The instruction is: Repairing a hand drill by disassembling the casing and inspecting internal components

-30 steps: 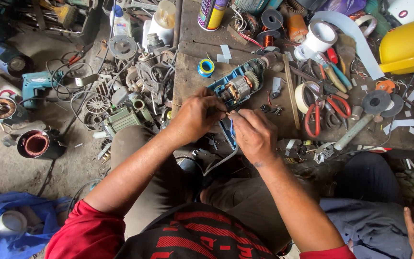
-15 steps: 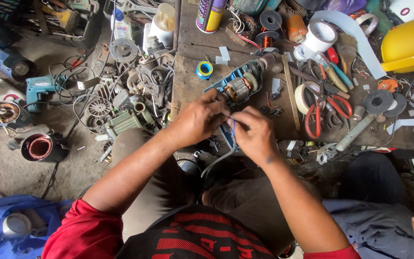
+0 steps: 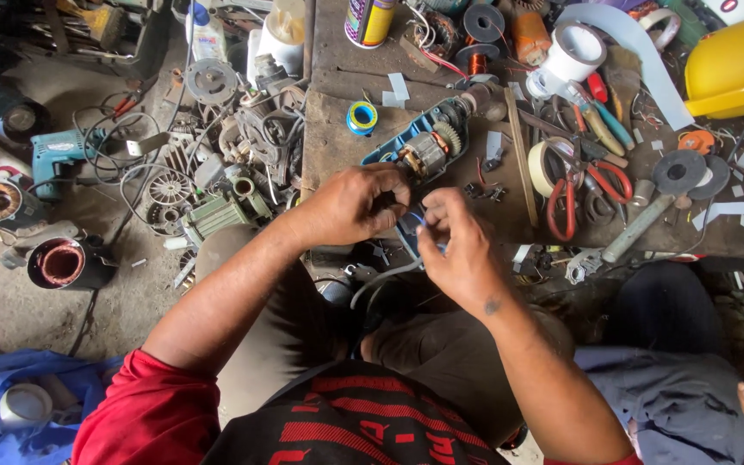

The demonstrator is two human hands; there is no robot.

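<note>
Item: opened blue-cased power tool w/ exposed motor (image 3: 424, 148), centre frame on tabletop (image 3: 337, 146), long axis running lower left to upper right; left hand (image 3: 350, 205) closed on its near end, right hand (image 3: 456, 245) just below-right, fingers pinching thin wire (image 3: 415, 220), both grips touching.

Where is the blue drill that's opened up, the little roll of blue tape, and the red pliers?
opened blue drill (image 3: 424, 151), head view, on its exposed motor.
blue tape roll (image 3: 362, 117), head view, on its ring.
red-handled pliers (image 3: 561, 202), head view, on the left red handle.
</note>
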